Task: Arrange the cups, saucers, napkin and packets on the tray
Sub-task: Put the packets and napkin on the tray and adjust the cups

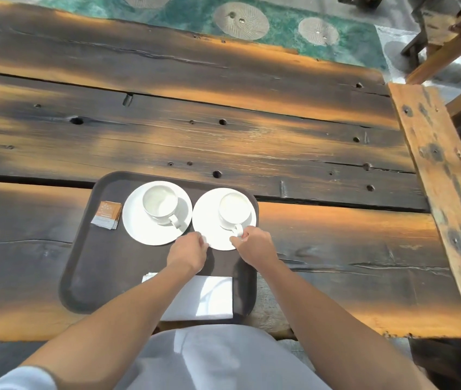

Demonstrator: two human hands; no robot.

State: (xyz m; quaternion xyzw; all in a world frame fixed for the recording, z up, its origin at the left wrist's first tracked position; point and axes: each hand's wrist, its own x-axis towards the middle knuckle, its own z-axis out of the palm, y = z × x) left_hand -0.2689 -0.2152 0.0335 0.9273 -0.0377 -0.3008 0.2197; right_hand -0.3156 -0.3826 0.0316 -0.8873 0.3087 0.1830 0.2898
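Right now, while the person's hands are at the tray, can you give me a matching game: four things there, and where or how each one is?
Things:
1. orange-and-white paper packets
2. folded white paper napkin
3. right white ceramic cup
4. right white round saucer

Places or states:
a. rim held by the left hand
b. far-left part of the dark brown tray
c. handle pinched by the right hand
d. at the tray's near edge

Pairs: 1-b, 2-d, 3-c, 4-a.

Napkin (213, 298) half under the left forearm (139, 308); print on the packets (107, 215) illegibly small.
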